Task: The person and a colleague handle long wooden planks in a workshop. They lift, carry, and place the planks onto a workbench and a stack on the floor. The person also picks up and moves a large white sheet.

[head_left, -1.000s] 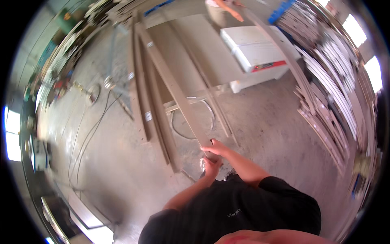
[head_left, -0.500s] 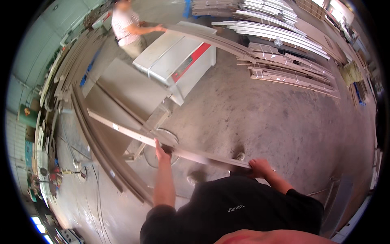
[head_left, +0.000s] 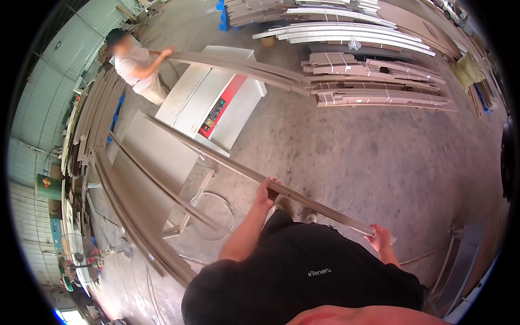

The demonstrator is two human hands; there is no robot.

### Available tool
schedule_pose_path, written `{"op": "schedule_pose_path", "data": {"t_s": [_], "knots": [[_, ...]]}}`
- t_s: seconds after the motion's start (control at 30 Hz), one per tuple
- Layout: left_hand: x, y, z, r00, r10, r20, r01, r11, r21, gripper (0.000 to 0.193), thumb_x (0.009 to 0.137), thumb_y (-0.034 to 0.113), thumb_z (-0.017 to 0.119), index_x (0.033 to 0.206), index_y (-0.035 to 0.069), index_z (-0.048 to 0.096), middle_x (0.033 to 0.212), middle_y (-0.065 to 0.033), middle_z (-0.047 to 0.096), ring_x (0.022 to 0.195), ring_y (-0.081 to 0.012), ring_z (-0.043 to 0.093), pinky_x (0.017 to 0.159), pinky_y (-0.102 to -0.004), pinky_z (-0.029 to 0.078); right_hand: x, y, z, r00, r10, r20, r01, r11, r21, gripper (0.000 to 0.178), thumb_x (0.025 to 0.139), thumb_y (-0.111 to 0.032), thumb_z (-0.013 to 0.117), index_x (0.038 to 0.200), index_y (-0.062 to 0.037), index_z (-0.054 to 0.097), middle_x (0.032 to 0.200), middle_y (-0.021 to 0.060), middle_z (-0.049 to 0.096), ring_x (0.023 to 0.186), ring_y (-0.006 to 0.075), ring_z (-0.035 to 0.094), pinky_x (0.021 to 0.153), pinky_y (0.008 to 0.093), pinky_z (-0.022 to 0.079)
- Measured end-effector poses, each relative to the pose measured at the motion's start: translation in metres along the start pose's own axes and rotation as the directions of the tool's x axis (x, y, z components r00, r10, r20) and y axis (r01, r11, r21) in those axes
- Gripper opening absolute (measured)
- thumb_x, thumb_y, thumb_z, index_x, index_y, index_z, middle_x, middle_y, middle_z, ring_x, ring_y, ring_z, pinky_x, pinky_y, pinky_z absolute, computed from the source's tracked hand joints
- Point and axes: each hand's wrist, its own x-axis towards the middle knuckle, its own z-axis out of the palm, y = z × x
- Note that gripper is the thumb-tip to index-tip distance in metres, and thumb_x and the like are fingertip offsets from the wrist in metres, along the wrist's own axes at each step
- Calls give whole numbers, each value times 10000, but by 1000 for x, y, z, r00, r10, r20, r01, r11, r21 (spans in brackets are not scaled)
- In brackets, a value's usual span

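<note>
A long, narrow brown strip (head_left: 325,213) runs across in front of my body, slanting from the upper left down to the right. My left hand (head_left: 266,193) is closed around it near the middle of its length. Close to its near right end, my right hand (head_left: 381,237) grips it too. The strip's far end reaches over a flat grey-brown panel (head_left: 157,143). Another brown strip (head_left: 162,181) lies across that panel, to the left of the held one.
A white machine table (head_left: 244,116) with a red control panel stands beyond. Behind it a co-worker (head_left: 138,67) holds long brown boards (head_left: 227,62). Bundled boards (head_left: 379,81) lie at the back right; long strips (head_left: 130,216) lie left. A hoop-like loop (head_left: 230,208) is on the floor.
The held strip has moved right along with both my hands, and its pale face no longer shows. The view has shifted, so the machine and co-worker appear further left and lower.
</note>
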Motion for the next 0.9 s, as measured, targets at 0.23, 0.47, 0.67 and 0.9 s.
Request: {"op": "schedule_pose_path", "data": {"t_s": [0.23, 0.47, 0.67, 0.9], "knots": [[147, 43, 85, 996, -67, 60, 70, 997, -46, 280, 972, 251, 654, 1141, 63, 534, 1022, -101, 638, 1025, -312, 631, 928, -457, 530, 96, -37, -14, 988, 119, -98, -128, 988, -89, 485, 705, -355, 853, 1094, -170, 630, 995, 35, 695, 911, 311, 673, 756, 470, 528], [289, 98, 133, 998, 66, 3, -64, 967, 246, 433, 926, 269, 727, 1258, 117, 494, 1113, -71, 619, 1041, -242, 630, 861, -440, 556, 275, -113, -26, 972, 171, -161, -173, 985, 3, 412, 721, -303, 836, 1056, -171, 637, 959, 68, 694, 924, 325, 671, 754, 476, 531], [318, 88, 206, 994, -110, -2, 102, 917, 387, 606, 913, 290, 755, 1379, 149, 393, 1238, -57, 593, 1095, -239, 612, 778, -458, 576, 469, -206, -49, 991, 66, -117, -54, 993, 108, 372, 791, -332, 784, 1099, -172, 651, 988, 108, 707, 928, 354, 677, 758, 485, 538], [474, 132, 226, 1000, 13, -4, -11, 971, 238, 624, 952, 298, 694, 1444, 227, 317, 1276, -59, 563, 1130, -273, 590, 804, -482, 574, 640, -261, -88, 974, -153, -169, 206, 907, 367, 341, 852, -270, 737, 1158, -139, 660, 1065, 119, 717, 982, 354, 679, 836, 452, 549]]}}
